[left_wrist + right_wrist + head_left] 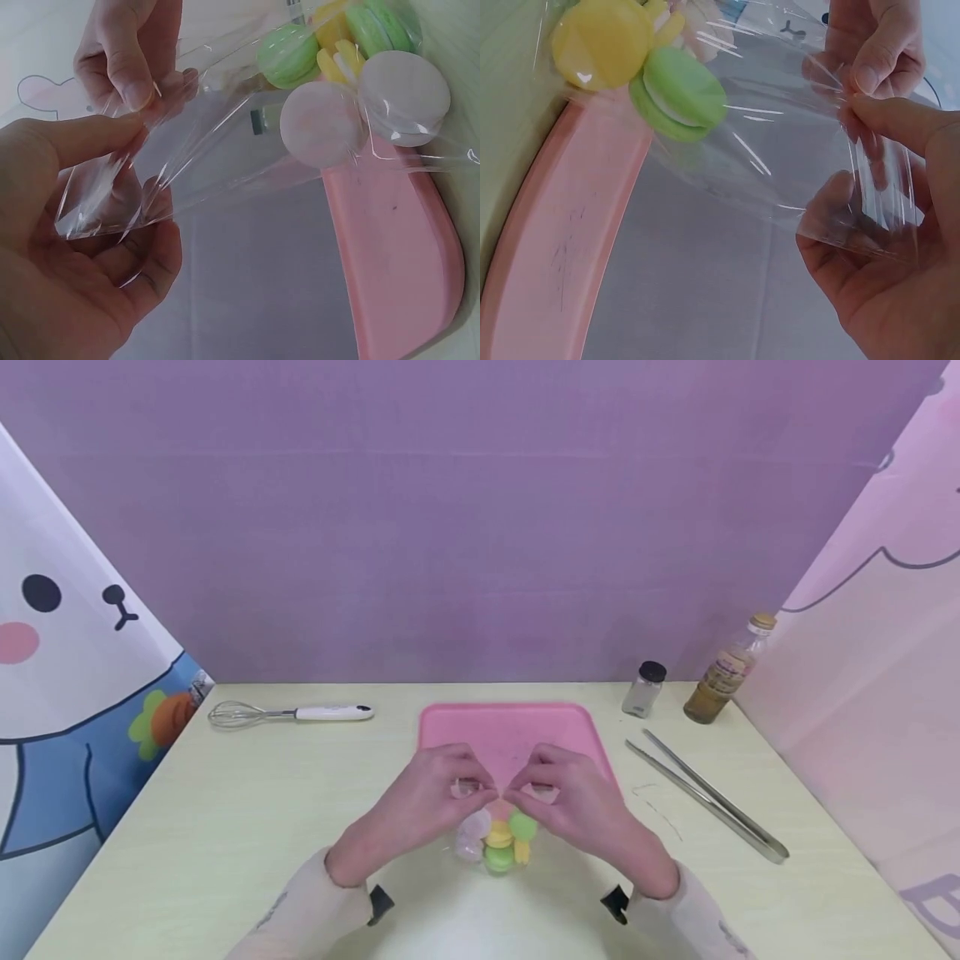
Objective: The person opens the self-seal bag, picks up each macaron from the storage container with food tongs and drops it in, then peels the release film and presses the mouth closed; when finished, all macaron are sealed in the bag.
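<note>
Both hands hold the top edge of a clear plastic bag point(217, 150), their thumbs and forefingers meeting near its middle. My left hand point(437, 785) pinches one side, and my right hand point(566, 789) pinches the other. Macarons fill the lower part of the bag: a green macaron point(676, 94), a yellow macaron point(602, 41) and pale pinkish-white ones, such as the white macaron point(405, 97). A small yellow piece point(521, 852) also shows among them. The bag hangs in front of a pink tray point(502, 727); whether its bottom touches the table cannot be told.
A whisk point(292, 714) lies at the back left. Behind the tray's right side stand a small black-capped jar point(642, 691) and a bottle of brown liquid point(723, 677). Metal tongs point(708, 797) lie to the right. A purple wall point(480, 527) closes off the back.
</note>
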Motion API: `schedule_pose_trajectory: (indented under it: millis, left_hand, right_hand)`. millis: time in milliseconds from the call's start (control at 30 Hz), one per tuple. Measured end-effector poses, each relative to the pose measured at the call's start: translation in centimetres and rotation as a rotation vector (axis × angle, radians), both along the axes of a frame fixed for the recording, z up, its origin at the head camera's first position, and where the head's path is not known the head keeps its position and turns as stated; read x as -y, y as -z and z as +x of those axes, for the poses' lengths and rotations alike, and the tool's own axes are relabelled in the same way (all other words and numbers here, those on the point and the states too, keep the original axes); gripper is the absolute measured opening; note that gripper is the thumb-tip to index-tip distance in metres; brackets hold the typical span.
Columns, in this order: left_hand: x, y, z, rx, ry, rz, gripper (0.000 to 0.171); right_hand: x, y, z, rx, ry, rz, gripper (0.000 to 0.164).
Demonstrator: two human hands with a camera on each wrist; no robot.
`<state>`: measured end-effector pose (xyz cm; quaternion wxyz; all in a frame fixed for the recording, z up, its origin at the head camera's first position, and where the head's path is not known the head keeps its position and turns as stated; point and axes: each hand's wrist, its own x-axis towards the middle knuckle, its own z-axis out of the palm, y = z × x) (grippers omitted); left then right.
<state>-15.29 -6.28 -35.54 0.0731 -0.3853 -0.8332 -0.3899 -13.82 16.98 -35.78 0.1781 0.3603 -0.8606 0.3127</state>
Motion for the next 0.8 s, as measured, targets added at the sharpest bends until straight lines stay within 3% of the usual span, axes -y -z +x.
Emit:
schedule_pose_trajectory:
  millis: [200,500,600,800]
  left_hand:
    - [0.6,0.0,-0.2,0.057,0.034,0.082,0.003]
    - [1.0,-0.1,-0.5,0.059,0.019,0.11,0.006]
    - [1.1,-0.2,-0.5,0.069,0.007,0.089,0.005]
    - [0.3,-0.3,0.0,0.087,-0.06,-0.06,0.014]
  right_hand:
    - [-1.4,0.0,0.0,0.044,-0.047,-0.048,0.008]
    - [-4.4,-0.5,0.2,0.005,-0.039,-0.06,0.017]
    - [-4.7,-0.6,0.1,-0.005,-0.055,-0.066,0.018]
    - [-4.7,-0.6,0.0,-0.006,-0.084,-0.081,0.019]
